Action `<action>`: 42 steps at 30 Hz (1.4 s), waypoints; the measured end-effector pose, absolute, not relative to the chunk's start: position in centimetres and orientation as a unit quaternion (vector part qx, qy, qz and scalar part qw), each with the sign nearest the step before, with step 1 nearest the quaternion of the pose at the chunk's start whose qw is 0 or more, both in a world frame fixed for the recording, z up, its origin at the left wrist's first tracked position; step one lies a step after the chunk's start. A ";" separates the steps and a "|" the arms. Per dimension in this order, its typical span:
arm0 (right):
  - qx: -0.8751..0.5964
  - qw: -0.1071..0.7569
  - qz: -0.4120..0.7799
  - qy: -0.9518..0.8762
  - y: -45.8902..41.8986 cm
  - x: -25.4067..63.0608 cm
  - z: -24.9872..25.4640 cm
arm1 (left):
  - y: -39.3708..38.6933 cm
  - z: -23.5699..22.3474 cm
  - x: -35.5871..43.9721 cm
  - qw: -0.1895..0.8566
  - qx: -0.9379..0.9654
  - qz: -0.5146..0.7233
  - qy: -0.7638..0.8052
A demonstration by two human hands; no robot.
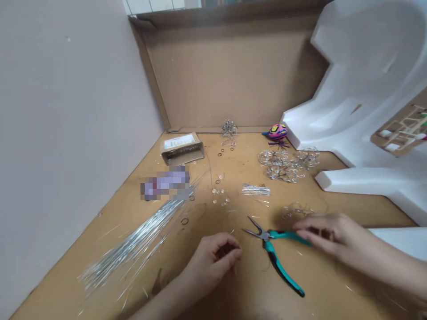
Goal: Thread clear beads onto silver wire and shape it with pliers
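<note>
My left hand [213, 258] is closed in a pinch, thumb against curled fingers, above the front of the table; what it holds, if anything, is too small to make out. Teal-handled long-nose pliers [266, 235] lie to its right with jaws and handles spread. My right hand [333, 235] has its thumb and curled fingers at the end of the upper handle, partly covering it. Just behind this hand lies a small tangle of clear looped pieces [296, 210]. A short stack of silvery wires [256, 190] sits behind the pliers.
A long bundle of wires [133, 244] lies at left, beside a blurred purple packet [167, 182] and an open small box [182, 149]. Clear beads [220, 195] and dark rings dot the middle. Beaded loops [287, 164], a colourful ball [277, 132] and white foam [360, 180] stand right.
</note>
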State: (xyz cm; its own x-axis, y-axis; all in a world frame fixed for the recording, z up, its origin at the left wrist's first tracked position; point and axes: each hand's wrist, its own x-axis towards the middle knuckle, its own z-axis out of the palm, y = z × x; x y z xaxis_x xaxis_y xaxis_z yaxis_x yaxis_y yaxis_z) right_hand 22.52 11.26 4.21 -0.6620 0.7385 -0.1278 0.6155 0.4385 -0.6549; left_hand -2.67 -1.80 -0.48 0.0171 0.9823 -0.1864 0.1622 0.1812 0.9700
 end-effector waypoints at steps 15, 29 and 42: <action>-0.386 0.046 0.592 -0.706 9.8 14.7 0.9 | -1.1 -2.3 -2.4 0.532 0.397 0.519 0.538; -0.507 -0.041 -0.125 -0.852 19.3 13.7 3.1 | -0.1 2.1 -9.7 0.189 0.630 0.240 0.714; -0.424 -0.066 -0.060 -0.901 18.6 13.5 3.0 | 2.5 0.1 -13.3 0.074 0.571 -0.151 0.804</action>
